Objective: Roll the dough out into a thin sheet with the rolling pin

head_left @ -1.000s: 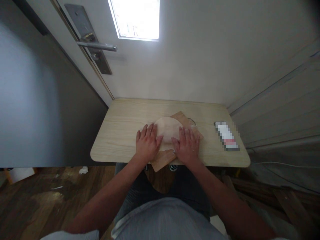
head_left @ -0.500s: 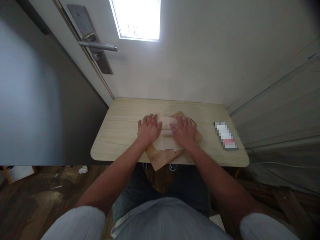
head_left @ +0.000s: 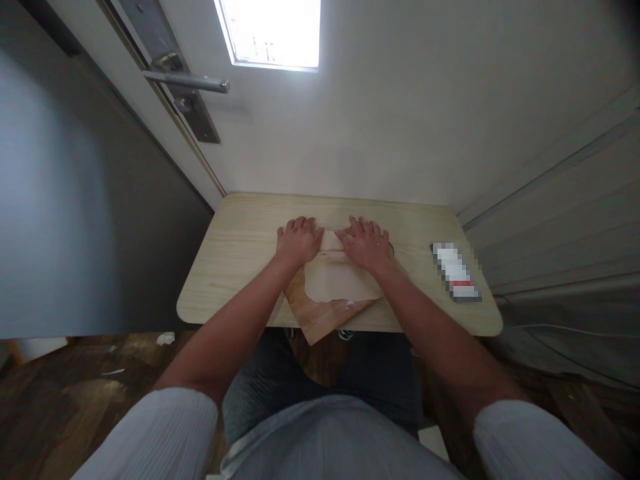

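A sheet of pale dough (head_left: 340, 280) lies flat on a brown wooden board (head_left: 320, 320). Across its far part runs a pale, rod-like shape, likely a rolling pin (head_left: 332, 255), mostly covered by my hands. My left hand (head_left: 300, 240) rests palm down over its left end, fingers stretched forward and spread. On the right end, my right hand (head_left: 365, 241) lies palm down too, fingers apart and thumb pointing inward. Both hands press from above rather than wrapping round it. A small whitish scrap (head_left: 350, 304) is on the board near the dough's front edge.
The board sits askew on a light wooden table (head_left: 225, 267), one corner past the front edge. A blurred-out phone-like object (head_left: 456, 272) lies at right. Behind stands a white door (head_left: 400, 120) with a metal handle (head_left: 187, 81). My legs are below the table.
Both hands have moved slightly forward, away from me, along with the rod beneath them. More of the dough shows in front of them. The view has shifted a little.
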The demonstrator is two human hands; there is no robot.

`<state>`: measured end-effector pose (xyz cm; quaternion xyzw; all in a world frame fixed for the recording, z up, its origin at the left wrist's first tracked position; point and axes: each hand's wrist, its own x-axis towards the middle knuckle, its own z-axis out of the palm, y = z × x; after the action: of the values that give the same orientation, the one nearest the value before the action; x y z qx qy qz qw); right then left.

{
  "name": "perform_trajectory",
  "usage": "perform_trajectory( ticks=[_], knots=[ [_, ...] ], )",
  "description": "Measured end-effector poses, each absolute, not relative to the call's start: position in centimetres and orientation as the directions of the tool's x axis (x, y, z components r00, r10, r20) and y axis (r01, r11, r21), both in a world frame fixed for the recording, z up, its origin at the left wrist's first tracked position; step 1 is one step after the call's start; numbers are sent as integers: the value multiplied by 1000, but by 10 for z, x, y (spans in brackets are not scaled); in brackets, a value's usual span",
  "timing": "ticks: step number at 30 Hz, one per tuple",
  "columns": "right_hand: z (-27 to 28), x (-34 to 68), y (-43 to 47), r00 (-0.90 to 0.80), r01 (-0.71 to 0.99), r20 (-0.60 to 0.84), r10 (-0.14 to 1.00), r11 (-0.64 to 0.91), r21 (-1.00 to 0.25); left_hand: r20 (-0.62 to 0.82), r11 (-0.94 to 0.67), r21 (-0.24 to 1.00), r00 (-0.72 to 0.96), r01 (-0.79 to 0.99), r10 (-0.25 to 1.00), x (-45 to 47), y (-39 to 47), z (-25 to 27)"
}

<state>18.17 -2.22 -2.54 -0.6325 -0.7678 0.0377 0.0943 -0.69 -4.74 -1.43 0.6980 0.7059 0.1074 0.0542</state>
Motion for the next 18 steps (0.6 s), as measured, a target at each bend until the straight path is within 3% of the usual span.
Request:
perform_trajectory(
  ticks=[10,18],
  knots=[
    [-25,182,-28,-178,961,144,973,204,-186,119,-22,205,-3,978,993,-6,-55,-13],
    [-31,189,-75,-200,954,264,943,250,-168,198,-30,245,-20,969,980,4,-100,-12]
  ],
)
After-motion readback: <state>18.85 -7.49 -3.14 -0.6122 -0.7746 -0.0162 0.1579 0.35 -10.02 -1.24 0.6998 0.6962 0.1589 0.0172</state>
